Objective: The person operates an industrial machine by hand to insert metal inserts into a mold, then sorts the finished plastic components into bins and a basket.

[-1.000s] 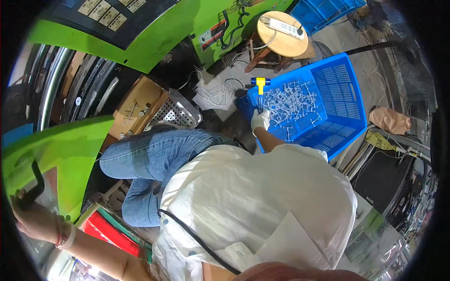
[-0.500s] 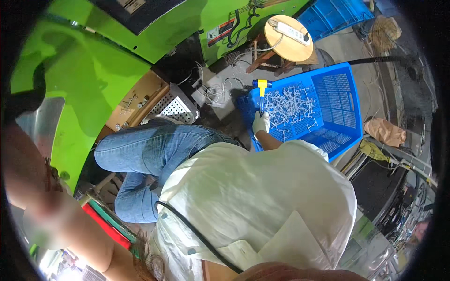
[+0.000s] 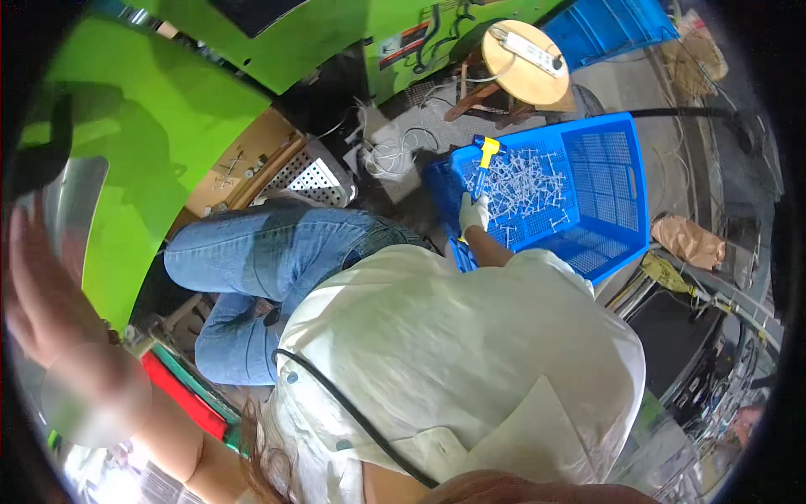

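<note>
One mallet (image 3: 489, 152) sat in the gloved right hand (image 3: 474, 213), fingers wrapped round its handle (image 3: 481, 182), at the basket's (image 3: 601, 160) left end; probably stiff and head-heavy, it likely suited a low grip. The left hand (image 3: 57, 304), fingers extended, neared the panel (image 3: 168, 160)

From my end, I can see the grey floor (image 3: 628, 84) carrying a blue basket (image 3: 600, 168) right of centre, pale thin pieces (image 3: 525, 185) strewn across its bottom. Beyond it stands a round wooden stool (image 3: 537, 88) with a white power strip (image 3: 529, 52) on its seat. White cable (image 3: 411, 144) lies loosely looped to the near left of the stool.
</note>
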The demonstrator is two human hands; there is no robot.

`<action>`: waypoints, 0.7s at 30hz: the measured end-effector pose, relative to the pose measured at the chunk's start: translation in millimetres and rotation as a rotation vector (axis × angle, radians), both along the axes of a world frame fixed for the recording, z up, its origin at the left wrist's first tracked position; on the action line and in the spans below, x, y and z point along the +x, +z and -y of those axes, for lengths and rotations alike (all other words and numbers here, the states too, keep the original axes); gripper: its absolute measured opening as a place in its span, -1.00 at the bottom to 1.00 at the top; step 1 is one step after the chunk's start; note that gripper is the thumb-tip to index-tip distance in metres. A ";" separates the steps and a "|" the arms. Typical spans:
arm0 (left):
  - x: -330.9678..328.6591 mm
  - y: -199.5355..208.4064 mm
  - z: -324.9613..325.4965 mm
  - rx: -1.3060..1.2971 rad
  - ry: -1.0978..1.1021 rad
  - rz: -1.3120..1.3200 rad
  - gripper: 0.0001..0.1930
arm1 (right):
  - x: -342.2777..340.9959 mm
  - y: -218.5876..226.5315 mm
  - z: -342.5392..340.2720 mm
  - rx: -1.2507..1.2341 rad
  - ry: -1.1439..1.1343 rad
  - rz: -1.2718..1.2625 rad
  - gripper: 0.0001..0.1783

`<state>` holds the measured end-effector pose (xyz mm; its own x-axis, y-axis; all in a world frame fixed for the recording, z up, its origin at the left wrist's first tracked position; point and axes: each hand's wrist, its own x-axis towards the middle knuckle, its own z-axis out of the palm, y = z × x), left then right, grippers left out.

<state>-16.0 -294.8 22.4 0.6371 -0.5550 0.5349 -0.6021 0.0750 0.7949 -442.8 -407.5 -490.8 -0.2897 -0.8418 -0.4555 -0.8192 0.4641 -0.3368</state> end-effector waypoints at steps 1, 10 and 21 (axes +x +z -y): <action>0.2 7.7 -34.1 0.020 0.065 0.068 -0.51 | 28.6 16.6 9.0 0.013 0.104 0.131 -0.32; 31.6 -43.8 -191.0 0.242 0.273 -0.129 -0.59 | 86.4 125.3 57.6 -0.757 0.770 0.179 -0.57; 45.9 -232.2 -349.0 0.557 0.644 -0.321 -0.70 | 436.7 101.7 -36.3 -0.083 1.748 0.227 -0.63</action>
